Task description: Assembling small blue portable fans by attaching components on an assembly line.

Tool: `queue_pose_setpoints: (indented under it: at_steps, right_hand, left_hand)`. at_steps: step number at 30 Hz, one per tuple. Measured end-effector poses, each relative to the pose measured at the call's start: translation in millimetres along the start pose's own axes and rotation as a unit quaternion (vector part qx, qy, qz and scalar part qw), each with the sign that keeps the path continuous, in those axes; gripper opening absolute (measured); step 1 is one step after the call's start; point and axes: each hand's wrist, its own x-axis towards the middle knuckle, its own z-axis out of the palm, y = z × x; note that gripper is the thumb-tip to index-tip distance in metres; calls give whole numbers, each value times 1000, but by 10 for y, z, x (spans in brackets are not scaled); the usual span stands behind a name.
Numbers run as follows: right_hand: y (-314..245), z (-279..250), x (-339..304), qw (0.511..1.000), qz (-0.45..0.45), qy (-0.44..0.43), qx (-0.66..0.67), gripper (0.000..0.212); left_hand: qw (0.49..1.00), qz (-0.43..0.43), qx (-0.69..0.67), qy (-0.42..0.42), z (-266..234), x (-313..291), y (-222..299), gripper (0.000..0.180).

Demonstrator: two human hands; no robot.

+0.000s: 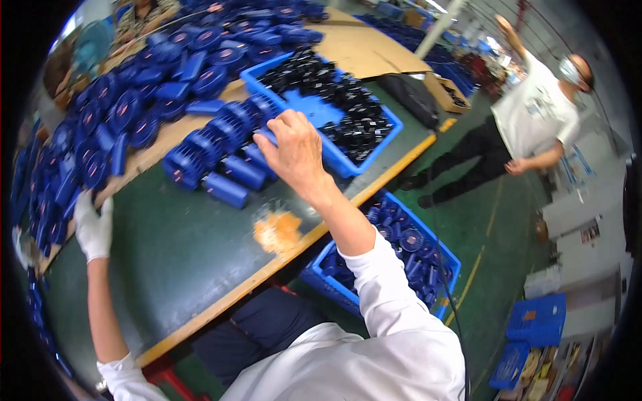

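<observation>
Right hand (294, 148): fingertips pinch handle (267, 136); fan row (184, 164) just left, probably lined up for easy reach. Left hand (92, 227): fingertips at heap (126, 112), grip unclear.

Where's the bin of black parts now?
It's a blue bin, upper middle of the head view, on the green table, just beyond the right hand and right of the lined-up blue fans.

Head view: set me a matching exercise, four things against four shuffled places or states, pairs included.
1. Left hand
2. Right hand
3. Tray of black parts
4. Crate of blue parts

A. On the tabletop
B. Bare, at the row of blue fan parts
C. Lower than the tabletop, beyond its edge
D. White-gloved, at the blue pile

Pairs: 1-D, 2-B, 3-A, 4-C
</observation>
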Motion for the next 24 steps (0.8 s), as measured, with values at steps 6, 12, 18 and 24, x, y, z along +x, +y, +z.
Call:
queue_pose_setpoints:
  at_steps: [6,12,18,24]
  right_hand:
    - [1282,-165,205,948,52,-93,-301,25]
    - [1681,-196,270,895,50,-195,-397,13]
    - [1635,-78,448,887,49,-242,-391,12]
    - [1627,-136,519,920,163,-213,-287,11]
  left_hand:
    - [993,-21,88,-71,465,330,-717,64]
    - [995,-8,48,-84,261,613,-498,55]
    - [990,-50,-11,-128,317,542,-571,66]
    - [979,-42,-135,-145,22,227,-275,73]
